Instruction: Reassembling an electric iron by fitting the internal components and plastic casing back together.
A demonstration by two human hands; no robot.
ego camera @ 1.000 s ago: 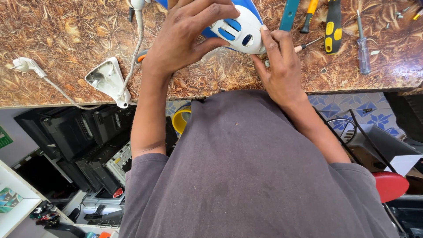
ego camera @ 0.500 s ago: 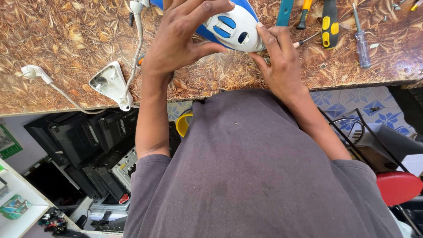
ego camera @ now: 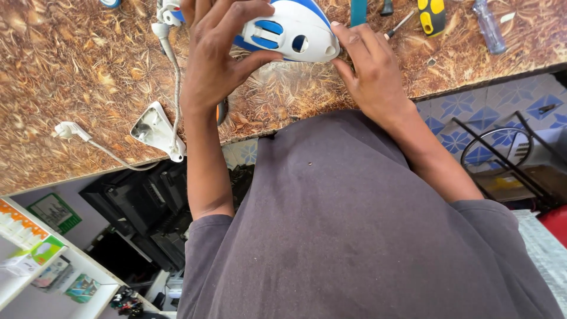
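A white and blue plastic appliance housing (ego camera: 295, 32) with blue slots and a round hole is held just above the brown patterned worktop (ego camera: 71, 71). My left hand (ego camera: 218, 59) grips it from the left, thumb under its lower edge and fingers over its top. My right hand (ego camera: 372, 71) touches the housing's right edge with its fingertips. The top of the housing is cut off by the frame.
A white plastic cover piece (ego camera: 155, 127) lies near the worktop's front edge, with a white cable and a plug (ego camera: 65, 130) to its left. A yellow-black screwdriver handle (ego camera: 431, 15), a clear-handled screwdriver (ego camera: 489, 26) and a teal tool (ego camera: 358, 10) lie at the back. Shelves stand lower left.
The housing and both hands have shifted slightly toward the back of the worktop; both hands keep their hold on it.
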